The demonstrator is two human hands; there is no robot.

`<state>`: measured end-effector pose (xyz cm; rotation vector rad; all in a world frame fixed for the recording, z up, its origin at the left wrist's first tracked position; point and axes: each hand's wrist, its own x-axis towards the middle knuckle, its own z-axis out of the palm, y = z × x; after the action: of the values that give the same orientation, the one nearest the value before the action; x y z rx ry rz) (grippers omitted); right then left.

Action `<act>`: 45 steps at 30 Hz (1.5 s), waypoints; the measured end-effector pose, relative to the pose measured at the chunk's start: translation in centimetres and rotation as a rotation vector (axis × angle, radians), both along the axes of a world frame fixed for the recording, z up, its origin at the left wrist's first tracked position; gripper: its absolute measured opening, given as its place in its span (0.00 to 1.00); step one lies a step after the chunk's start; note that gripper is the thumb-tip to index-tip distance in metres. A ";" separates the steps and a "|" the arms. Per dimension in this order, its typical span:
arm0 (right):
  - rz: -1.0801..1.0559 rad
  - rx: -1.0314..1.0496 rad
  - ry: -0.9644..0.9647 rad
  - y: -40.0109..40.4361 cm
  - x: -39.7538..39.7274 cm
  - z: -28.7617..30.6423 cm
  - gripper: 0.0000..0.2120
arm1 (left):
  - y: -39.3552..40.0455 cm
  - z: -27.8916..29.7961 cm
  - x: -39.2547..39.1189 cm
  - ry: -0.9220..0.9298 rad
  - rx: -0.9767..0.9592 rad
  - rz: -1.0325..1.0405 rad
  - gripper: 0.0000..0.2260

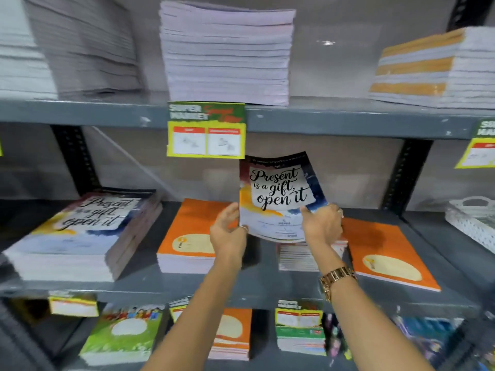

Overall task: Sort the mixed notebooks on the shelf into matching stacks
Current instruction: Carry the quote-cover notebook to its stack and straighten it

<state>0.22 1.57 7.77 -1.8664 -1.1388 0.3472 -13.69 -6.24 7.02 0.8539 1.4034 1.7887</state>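
far left on the grey metal middle shelf (pixel 267 279): a tall stack of watercolour-cover notebooks lettered "present is a gift, open it" (pixel 80 236), blurred at the edges. just right of it, a lower stack of orange notebooks with a cream oval label (pixel 187 236). then the left hand (pixel 227 231), grip clamped on the lower left edge of a single matching "present is a gift" notebook (pixel 278 194), held upright and slightly tilted, clear of the shelf, above the gap between the orange piles. right hand (pixel 321 226), with a gold wristwatch (pixel 337 279) on the wrist, grip pinched on the lower right corner of the same notebook. beneath the hands, a short pile with lined pages showing (pixel 297 257); top cover hidden by the hands and the lifted notebook. further right, another orange notebook pile (pixel 388 253), then a white perforated basket (pixel 471 218), cut off by the frame.

step in hand, by judgement: lifting one stray out of the mixed middle pile. next move likely calls for carrying it leftward over the first orange stack and squaring it on the matching tall stack.

hard to make out: small print on the yellow-green price tag (pixel 206 129), spines on the upper shelf, covers on the shelf below.
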 end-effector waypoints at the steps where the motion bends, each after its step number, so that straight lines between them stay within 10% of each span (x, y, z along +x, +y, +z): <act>1: 0.034 0.004 0.010 -0.4 -1.7 0.1 0.28 | -0.3 0.2 -1.7 -0.012 0.018 0.036 0.23; 24: 0.695 -0.178 0.115 -5.6 -34.9 -1.3 0.21 | -6.5 -1.8 -36.1 0.031 -0.017 0.463 0.17; 45: 0.753 -0.307 -0.235 -7.4 -37.3 -4.6 0.18 | -6.5 -5.6 -40.8 1.264 -0.689 0.475 0.19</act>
<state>-37.05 -5.81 3.14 -1.6899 -2.0359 0.7689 -54.48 -12.77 1.45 1.3778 2.9609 0.7341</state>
